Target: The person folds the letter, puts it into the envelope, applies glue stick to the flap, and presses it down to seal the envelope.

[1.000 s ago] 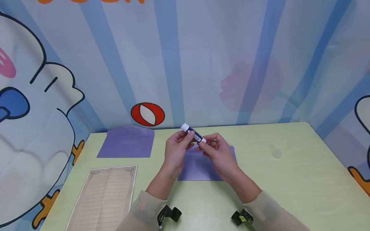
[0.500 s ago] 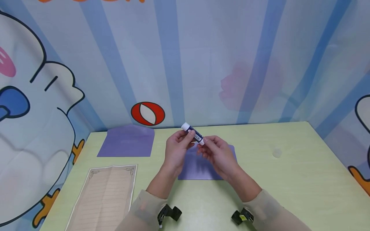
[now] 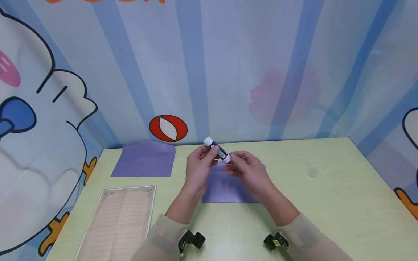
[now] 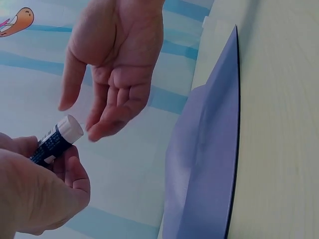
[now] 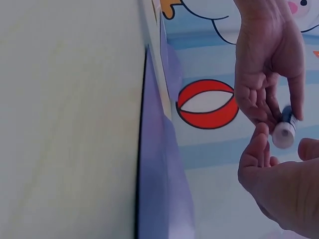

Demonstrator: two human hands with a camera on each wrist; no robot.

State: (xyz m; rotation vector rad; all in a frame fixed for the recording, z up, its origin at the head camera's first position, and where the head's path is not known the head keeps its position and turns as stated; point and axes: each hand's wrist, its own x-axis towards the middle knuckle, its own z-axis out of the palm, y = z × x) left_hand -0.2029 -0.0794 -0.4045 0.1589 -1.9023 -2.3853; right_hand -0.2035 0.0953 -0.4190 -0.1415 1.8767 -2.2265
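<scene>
My left hand (image 3: 198, 170) pinches a glue stick (image 3: 221, 152) between thumb and fingers, above the table. The stick has a dark blue label and white ends and slants down to the right. My right hand (image 3: 251, 174) is at its lower white end. In the left wrist view the right thumb (image 4: 74, 87) and fingers stand spread, slightly apart from that end. The right wrist view shows the white end (image 5: 284, 137) between the parted right thumb and fingertips. Under both hands lies a purple envelope (image 3: 225, 190), partly hidden by them.
Another purple envelope (image 3: 143, 163), its flap raised, lies at the back left. A creased, lined letter sheet (image 3: 121, 221) with a decorative border lies at the front left. On the right of the table (image 3: 343, 203) is a small clear round piece (image 3: 312, 172). A printed curtain hangs behind.
My right thumb and fingers have shifted at the glue stick's lower end and now stand parted round it. The left hand keeps its hold, almost still. Envelopes and sheet stay put.
</scene>
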